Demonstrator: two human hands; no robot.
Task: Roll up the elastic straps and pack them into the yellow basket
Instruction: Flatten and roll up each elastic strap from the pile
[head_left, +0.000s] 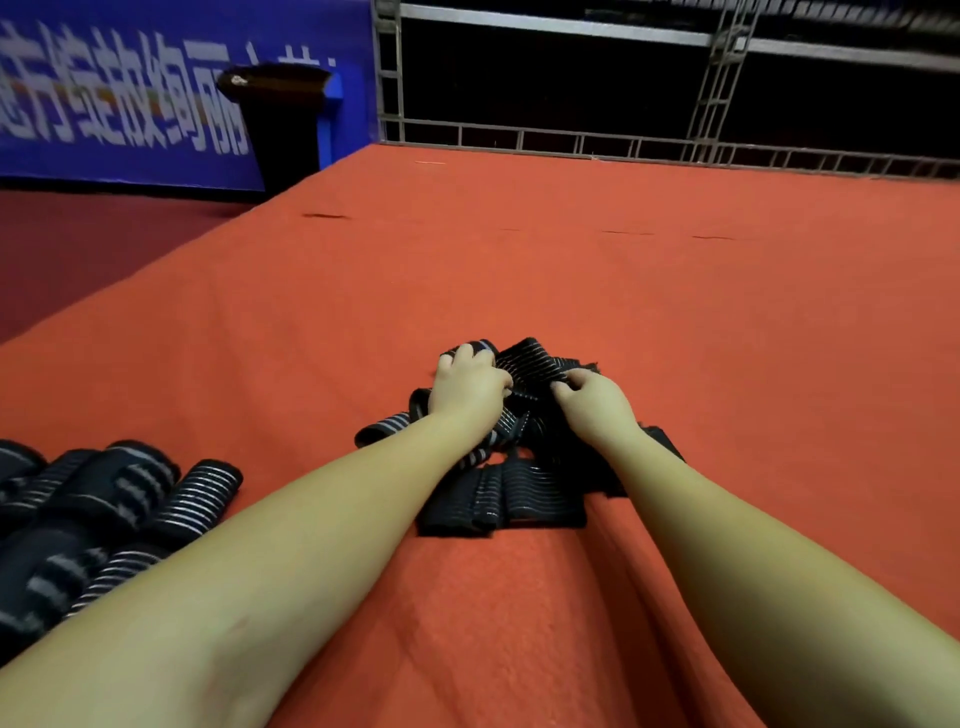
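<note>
A loose heap of black elastic straps with thin grey stripes lies on the red cloth in front of me. My left hand rests on the heap's far left side, fingers closed over a strap. My right hand pinches the end of a striped strap at the top of the heap. A pile of rolled straps lies at the lower left. No yellow basket is in view.
The red cloth surface stretches far ahead and to the right. Its left edge drops to a dark red floor. A black bin stands before a blue banner. Metal truss railing lines the far edge.
</note>
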